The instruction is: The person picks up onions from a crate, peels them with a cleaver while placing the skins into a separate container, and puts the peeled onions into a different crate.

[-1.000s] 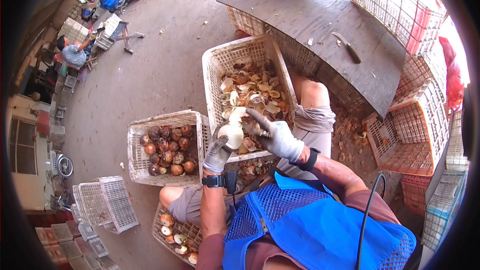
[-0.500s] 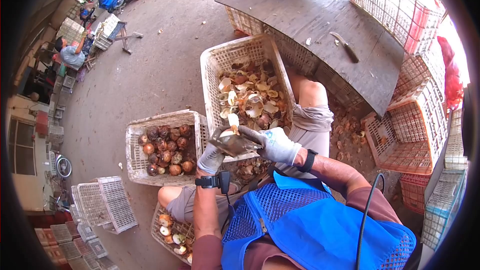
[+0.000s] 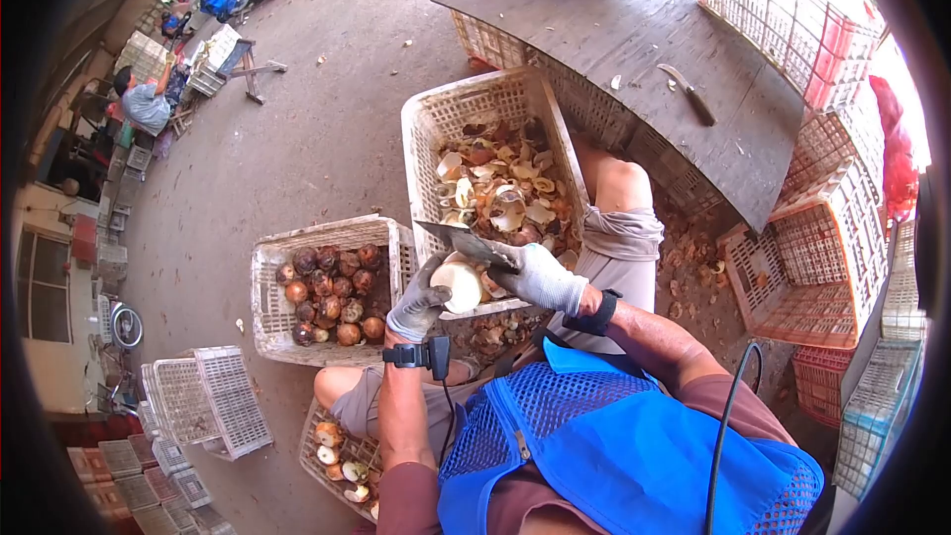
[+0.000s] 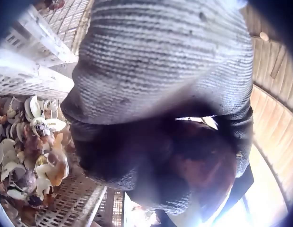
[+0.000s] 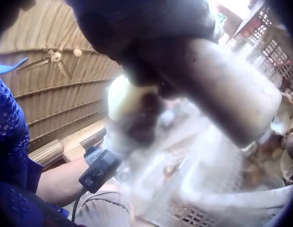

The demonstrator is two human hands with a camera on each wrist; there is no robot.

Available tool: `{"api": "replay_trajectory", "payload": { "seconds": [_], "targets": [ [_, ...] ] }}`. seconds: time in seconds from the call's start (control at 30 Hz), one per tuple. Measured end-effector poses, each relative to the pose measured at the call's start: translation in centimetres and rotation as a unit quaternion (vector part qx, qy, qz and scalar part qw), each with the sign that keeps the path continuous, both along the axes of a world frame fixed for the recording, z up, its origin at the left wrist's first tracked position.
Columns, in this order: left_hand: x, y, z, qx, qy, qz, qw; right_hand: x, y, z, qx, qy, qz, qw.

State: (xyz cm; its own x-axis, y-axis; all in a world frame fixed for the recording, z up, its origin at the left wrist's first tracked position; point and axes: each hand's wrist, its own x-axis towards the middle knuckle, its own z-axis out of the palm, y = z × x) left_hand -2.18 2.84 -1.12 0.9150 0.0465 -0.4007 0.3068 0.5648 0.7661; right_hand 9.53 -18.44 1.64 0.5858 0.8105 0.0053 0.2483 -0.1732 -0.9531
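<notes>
My gloved left hand (image 3: 416, 305) holds an onion (image 3: 457, 287), its pale, peeled face turned up in the head view. Brownish skin still covers the side of the onion (image 4: 203, 163) seen in the left wrist view, where the glove's fingers curl around it. In my gloved right hand (image 3: 547, 277) is a knife (image 3: 461, 241) with a broad dark blade, lying just beyond the onion and overlapping its far edge. The thick handle of the knife (image 5: 222, 85) juts from the fist in the right wrist view. Both hands are over the near rim of a peel crate (image 3: 414, 159).
Unpeeled onions (image 3: 337, 287) fill part of a crate (image 3: 272, 337) at the left. Several peeled onions lie in a low crate (image 3: 315, 471) beside the leg. A second knife (image 3: 690, 97) rests on the grey board (image 3: 614, 30). Stacked crates (image 3: 807, 248) stand at the right.
The knife blade swung down across the onion, then moved away to its far side. A pale flap by the onion earlier is gone from there, and the onion's white face shows upward again.
</notes>
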Motion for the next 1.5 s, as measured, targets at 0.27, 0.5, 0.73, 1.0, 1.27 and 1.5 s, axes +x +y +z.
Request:
{"api": "replay_trajectory", "payload": {
  "seconds": [0.27, 0.5, 0.73, 1.0, 1.27, 1.5],
  "targets": [
    [0.4, -0.4, 1.9, 0.014, -0.011, -0.135, 0.991, 0.3, -1.2, -0.2, -0.033, -0.109, 0.071, 0.991],
    [0.8, -3.9, 2.5, 0.011, -0.125, 0.116, 0.985, -1.9, 0.3, -2.1, 0.036, -0.109, -0.149, 0.982],
    [2.5, -6.2, -1.5, 0.055, -0.135, 0.216, 0.965, -3.8, 0.7, -2.0, 0.022, -0.107, -0.206, 0.973],
    [-0.1, -4.0, -5.0, 0.062, -0.136, 0.164, 0.975, -3.1, 0.3, -3.1, -0.005, -0.284, -0.137, 0.949],
    [1.3, -4.9, 1.0, 0.186, -0.100, 0.163, 0.964, -1.6, 0.0, -2.0, -0.055, -0.202, -0.130, 0.969],
    [1.6, -4.4, 1.8, 0.149, -0.053, 0.123, 0.980, 0.2, -0.1, -1.0, -0.064, -0.154, -0.153, 0.974]
  ]
}}
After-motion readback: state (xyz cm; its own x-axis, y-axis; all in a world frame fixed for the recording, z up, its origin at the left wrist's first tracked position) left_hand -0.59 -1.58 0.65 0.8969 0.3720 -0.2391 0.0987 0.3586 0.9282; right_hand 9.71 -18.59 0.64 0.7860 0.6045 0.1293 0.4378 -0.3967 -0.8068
